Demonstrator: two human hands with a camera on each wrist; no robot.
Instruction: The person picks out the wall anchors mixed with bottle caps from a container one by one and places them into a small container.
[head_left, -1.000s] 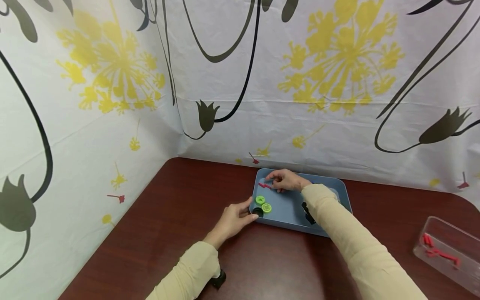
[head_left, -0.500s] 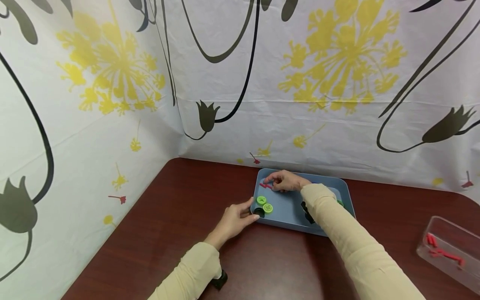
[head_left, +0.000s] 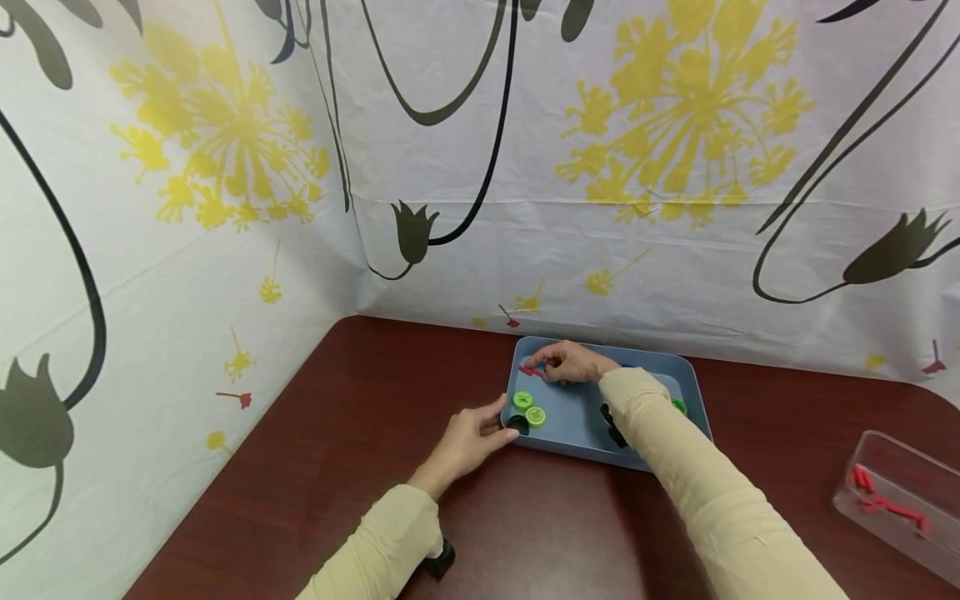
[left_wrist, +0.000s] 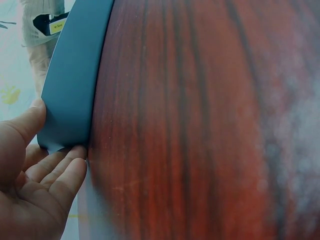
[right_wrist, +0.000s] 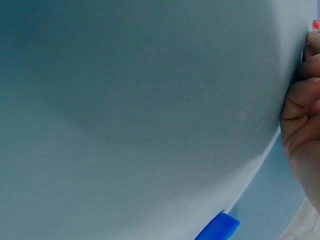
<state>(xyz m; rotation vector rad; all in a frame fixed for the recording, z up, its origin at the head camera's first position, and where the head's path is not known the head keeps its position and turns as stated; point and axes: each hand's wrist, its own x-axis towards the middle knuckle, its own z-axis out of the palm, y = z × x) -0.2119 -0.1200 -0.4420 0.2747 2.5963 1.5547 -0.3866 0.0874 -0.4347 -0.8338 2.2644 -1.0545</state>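
Note:
My left hand (head_left: 467,442) holds the near left corner of a blue tray (head_left: 581,451). Its thumb lies against the tray's outer wall and the other fingers reach round the corner, as the left wrist view shows. Inside the tray, at the far left, my right hand (head_left: 572,364) bends down over small red sticks (head_left: 527,371) and pinches one between index finger and thumb. Only a red tip (right_wrist: 316,24) shows beside the fingers (right_wrist: 312,47) in the right wrist view. Two lime green discs (head_left: 522,402) and a black round piece (head_left: 517,424) lie by the left corner.
A green piece (head_left: 678,406) and a clear item sit at the tray's right end, partly behind the right sleeve. A blue piece (right_wrist: 219,227) shows in the right wrist view. On the right of the brown table (head_left: 360,375) stands a clear box (head_left: 900,492) with several red pieces.
The right index finger has lowered slightly onto the red sticks, which have shifted a little. The left hand keeps its place on the tray corner.

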